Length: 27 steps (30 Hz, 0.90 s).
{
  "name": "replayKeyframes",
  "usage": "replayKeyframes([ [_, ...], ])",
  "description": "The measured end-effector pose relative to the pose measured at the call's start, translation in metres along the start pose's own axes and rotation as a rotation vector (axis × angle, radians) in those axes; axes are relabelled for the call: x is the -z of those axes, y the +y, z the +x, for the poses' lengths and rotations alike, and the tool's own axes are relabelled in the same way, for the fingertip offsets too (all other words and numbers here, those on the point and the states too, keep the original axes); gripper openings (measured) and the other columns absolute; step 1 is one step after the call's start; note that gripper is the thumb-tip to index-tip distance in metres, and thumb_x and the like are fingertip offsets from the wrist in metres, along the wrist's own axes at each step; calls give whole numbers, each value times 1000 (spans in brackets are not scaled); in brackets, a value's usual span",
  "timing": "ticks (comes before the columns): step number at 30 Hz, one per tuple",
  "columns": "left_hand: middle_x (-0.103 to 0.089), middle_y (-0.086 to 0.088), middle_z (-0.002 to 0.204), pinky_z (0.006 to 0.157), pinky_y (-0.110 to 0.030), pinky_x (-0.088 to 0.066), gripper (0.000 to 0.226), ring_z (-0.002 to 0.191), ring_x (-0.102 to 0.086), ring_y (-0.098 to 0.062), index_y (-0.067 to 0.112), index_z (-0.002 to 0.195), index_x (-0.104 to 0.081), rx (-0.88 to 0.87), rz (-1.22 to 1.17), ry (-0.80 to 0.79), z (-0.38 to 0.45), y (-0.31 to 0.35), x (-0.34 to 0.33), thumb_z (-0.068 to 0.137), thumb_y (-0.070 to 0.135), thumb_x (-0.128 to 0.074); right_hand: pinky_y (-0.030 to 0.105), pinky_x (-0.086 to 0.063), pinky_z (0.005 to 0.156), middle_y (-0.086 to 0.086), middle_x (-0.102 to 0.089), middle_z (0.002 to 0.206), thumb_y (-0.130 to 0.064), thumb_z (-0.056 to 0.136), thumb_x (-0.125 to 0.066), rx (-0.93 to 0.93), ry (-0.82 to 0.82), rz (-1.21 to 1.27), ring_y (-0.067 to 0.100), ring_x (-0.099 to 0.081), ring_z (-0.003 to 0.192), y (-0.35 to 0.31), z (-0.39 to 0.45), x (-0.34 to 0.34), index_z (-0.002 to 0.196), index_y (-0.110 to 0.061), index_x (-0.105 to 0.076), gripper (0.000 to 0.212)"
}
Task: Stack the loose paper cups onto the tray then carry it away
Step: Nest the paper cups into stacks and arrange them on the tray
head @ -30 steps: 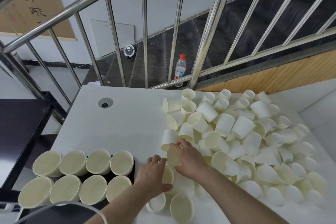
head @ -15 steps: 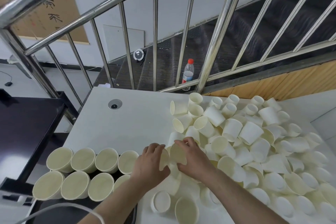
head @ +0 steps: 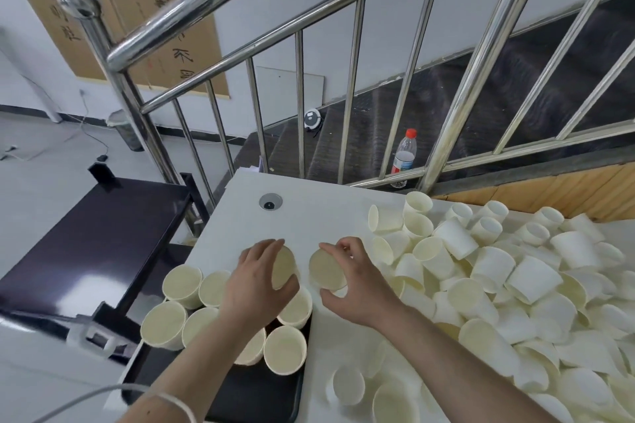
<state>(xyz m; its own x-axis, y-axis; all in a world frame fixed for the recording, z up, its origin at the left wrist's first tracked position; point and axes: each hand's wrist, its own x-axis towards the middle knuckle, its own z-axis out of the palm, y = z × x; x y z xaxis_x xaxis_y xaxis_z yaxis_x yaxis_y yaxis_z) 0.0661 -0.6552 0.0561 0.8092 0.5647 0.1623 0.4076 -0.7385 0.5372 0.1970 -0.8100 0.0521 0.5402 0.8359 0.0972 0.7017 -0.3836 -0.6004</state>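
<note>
Black rectangular tray (head: 254, 398) at near left carries upright cream paper-cup stacks (head: 284, 350). Left hand (head: 261, 285) curls round one cup (head: 283, 267), right hand (head: 347, 280) round another (head: 326, 269), both just above the tray's far right stack. Advice: centre each cup over a stack mouth, then press straight down. Loose cups (head: 515, 285) heap right on the white table (head: 309, 209). Beyond: steel railing (head: 299, 21), plastic bottle (head: 404, 156).

We lose most of the black tray (head: 254, 398) under the stacked cups and our left forearm. Our left hand (head: 261, 285) covers much of its cup (head: 283, 268). The loose cup pile (head: 515, 285) runs off the right edge, its far cups blurred.
</note>
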Motion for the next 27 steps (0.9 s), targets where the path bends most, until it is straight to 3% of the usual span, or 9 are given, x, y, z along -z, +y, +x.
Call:
replayKeyframes([
  [6,-49,13,134,88,-30,-47,74,124,-42,-16,24,136,-48,94,44,-9,-7,-25,17,69,54,-51,27,-48,86,-9,-27,123,-33,79,-67,57,-78,24,7,-45,98,-21,11,-19,144,-28,-38,71],
  [13,-47,10,137,96,-29,-42,71,126,-43,-19,22,139,-45,80,39,-121,-11,-44,6,76,40,-70,29,-48,90,-6,-28,128,-35,80,-67,57,-181,-22,11,-43,117,-25,14,-38,146,-28,-35,73],
  [19,-35,11,143,97,-26,-41,71,129,-39,-13,29,143,-36,66,103,-285,-7,-54,-2,80,39,-66,27,-46,90,-4,-28,132,-35,82,-67,17,-243,-74,12,-42,121,-21,15,-49,148,-26,-32,75],
  [27,-25,8,151,105,-29,-35,76,135,-36,-15,32,147,-27,61,164,-375,-4,-67,-13,81,41,-64,26,-43,94,-5,-27,140,-39,83,-64,-43,-318,-118,12,-36,129,-16,13,-63,149,-23,-27,78],
])
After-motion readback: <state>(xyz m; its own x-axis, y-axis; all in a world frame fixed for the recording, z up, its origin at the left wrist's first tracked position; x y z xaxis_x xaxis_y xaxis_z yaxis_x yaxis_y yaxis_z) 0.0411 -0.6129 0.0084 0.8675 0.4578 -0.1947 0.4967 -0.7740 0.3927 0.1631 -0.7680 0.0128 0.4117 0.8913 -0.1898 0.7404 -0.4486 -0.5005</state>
